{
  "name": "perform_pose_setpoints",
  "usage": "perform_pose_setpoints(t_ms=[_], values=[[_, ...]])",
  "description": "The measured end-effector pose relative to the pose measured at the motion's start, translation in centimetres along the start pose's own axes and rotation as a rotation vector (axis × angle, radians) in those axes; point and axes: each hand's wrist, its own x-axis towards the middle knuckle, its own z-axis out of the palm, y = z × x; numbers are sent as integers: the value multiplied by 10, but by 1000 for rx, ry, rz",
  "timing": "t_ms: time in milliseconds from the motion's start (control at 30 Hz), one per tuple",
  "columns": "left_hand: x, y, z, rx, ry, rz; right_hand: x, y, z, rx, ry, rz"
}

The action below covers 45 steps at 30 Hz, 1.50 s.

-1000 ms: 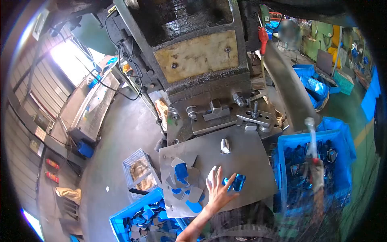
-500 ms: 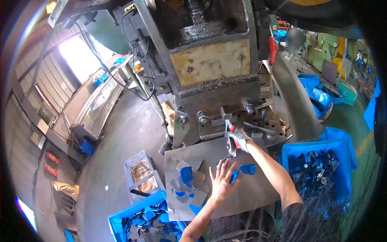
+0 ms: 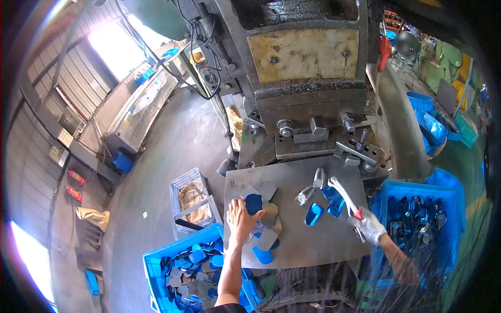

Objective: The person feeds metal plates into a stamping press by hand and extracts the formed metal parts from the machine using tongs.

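My left hand (image 3: 241, 220) is bare and reaches over a pile of flat metal blanks (image 3: 268, 239). Its fingers are apart, with fingertips and thumb at the edges of a blue blank (image 3: 253, 204). My right hand (image 3: 369, 227), in a pale glove, grips red-handled tongs (image 3: 342, 193) over the right side of the metal table (image 3: 292, 245). The tongs' tip lies close to several formed shells. Of these, one silver shell (image 3: 305, 195) lies on its side and one blue shell (image 3: 314, 214) is nearest the front.
A large press (image 3: 308, 104) stands behind the table, its lower die (image 3: 302, 148) beneath the ram. At front left is a blue bin (image 3: 148, 261) of blanks, beside a grey crate (image 3: 180, 180). A blue bin (image 3: 386, 203) of formed shells stands at the right.
My right hand and the tongs have come back from the die to the table's right side. My left hand has moved left from the table's middle to the blanks. The camera view has shifted.
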Motion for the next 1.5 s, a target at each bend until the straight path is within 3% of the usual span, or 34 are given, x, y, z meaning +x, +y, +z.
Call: perform_pose_setpoints(t_ms=[200,300,500,533,633,800,900,1033,1100,1200,1267,1400,1500], values=[[10,1,-1,-199,25,25,-20,-18,2,-258,95,-131],[20,-16,14,-578,-106,-187,-28,-30,7,-307,35,-140],[25,-31,21,-1127,70,-149,-39,-33,16,-510,-81,-266],[24,-36,18,-1265,-36,-353,-37,-31,18,-534,-131,-258],[22,-7,-16,-1425,-176,-455,-39,-51,33,-553,-184,-255],[13,22,-23,-1352,-386,-276,-33,-70,52,-737,-187,-419],[10,36,-21,-1475,-347,-319,-33,-74,45,-807,-176,-370],[2,46,-15,-1465,-319,-437,-17,-72,13,-543,-70,-237],[-10,62,-8,-1558,-315,-477,8,-83,-5,-609,75,-281],[-27,70,11,-1544,-399,-376,60,-95,-23,-706,174,-367],[-33,79,18,-1544,-388,-238,117,-78,-25,-492,160,-391],[-40,85,9,-1523,-423,-337,124,-117,-21,-763,215,-416],[-41,87,2,-1537,-410,-414,118,-133,-21,-763,223,-371]])
